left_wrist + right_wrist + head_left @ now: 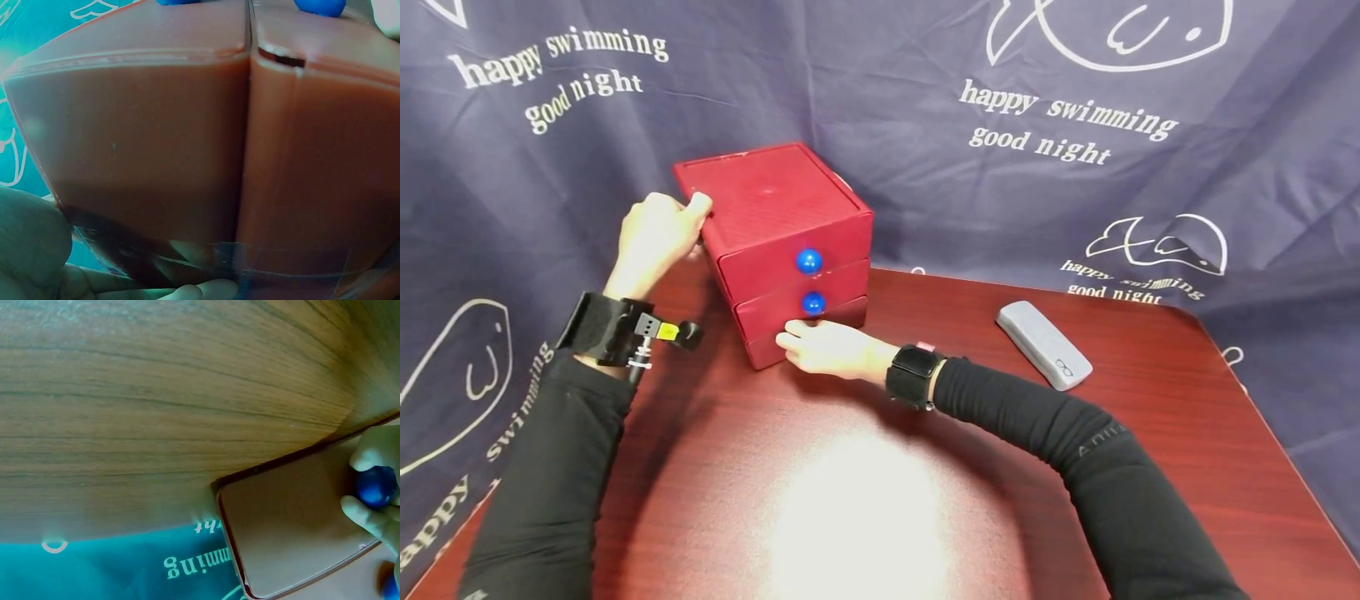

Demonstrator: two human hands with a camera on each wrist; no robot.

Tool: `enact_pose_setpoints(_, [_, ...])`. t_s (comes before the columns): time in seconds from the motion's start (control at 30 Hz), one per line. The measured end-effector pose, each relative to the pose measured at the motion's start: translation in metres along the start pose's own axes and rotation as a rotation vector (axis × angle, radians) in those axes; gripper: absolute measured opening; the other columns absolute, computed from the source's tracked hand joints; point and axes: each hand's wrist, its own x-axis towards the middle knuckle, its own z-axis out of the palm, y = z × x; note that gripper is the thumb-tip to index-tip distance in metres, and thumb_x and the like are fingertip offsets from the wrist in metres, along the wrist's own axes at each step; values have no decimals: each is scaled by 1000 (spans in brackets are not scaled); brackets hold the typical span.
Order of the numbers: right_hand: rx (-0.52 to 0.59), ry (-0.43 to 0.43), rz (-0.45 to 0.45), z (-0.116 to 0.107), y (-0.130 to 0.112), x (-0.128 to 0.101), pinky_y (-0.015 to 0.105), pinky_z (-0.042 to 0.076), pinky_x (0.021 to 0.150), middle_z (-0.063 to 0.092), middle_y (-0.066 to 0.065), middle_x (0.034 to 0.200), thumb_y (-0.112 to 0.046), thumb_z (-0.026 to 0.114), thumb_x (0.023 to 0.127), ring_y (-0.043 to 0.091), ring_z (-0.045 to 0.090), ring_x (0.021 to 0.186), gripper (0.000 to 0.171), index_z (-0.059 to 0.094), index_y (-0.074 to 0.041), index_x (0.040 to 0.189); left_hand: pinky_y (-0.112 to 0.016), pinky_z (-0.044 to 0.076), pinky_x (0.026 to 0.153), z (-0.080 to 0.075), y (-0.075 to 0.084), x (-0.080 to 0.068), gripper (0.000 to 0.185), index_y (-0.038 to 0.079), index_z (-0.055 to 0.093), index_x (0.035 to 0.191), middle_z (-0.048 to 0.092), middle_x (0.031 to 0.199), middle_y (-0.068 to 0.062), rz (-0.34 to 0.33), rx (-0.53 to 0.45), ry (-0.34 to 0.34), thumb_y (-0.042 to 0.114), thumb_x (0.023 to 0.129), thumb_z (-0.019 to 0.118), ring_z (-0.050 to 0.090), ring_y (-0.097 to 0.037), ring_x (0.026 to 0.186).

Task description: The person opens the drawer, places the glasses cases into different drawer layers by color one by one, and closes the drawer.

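Observation:
A red three-drawer cabinet stands at the back left of the table, with round blue knobs on its drawer fronts. My left hand grips its upper left edge, thumb on the top; in the left wrist view its fingers lie against the far part of the side wall. Low at the cabinet's front, my right hand pinches the bottom drawer's blue knob between thumb and finger. That drawer looks closed. Above it, the middle knob and top knob show untouched.
A grey glasses case lies on the reddish-brown wooden table, to the right of the cabinet. Behind the table hangs a dark blue printed curtain, close to the cabinet's back. Bright glare covers the table's front middle.

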Motion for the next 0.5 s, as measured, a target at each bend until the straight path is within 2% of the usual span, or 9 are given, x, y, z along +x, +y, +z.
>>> enact_pose_setpoints(0.17, [-7, -9, 11, -4, -3, -4, 25, 51, 82, 61, 3, 119, -16, 50, 103, 20, 56, 110, 23, 72, -14, 109, -47, 43, 65, -1, 1, 0, 65, 6, 63, 51, 50, 38, 12, 1, 11, 1, 43, 96, 35, 68, -50, 86])
enact_pose_setpoints(0.37, [47, -47, 35, -9, -9, -10, 26, 52, 80, 63, 3, 118, -19, 51, 103, 19, 56, 109, 22, 70, -13, 113, -47, 43, 66, -1, 1, 1, 66, 4, 67, 55, 53, 40, 11, -2, 7, -8, 44, 96, 35, 68, -50, 88])
enact_pose_setpoints(0.5, [104, -32, 64, -11, -13, -13, 22, 51, 78, 63, 3, 110, -22, 53, 103, 17, 56, 102, 20, 66, -10, 111, -47, 43, 66, 0, 0, 1, 66, 4, 68, 56, 53, 40, 11, -3, 9, -11, 44, 96, 34, 68, -50, 89])
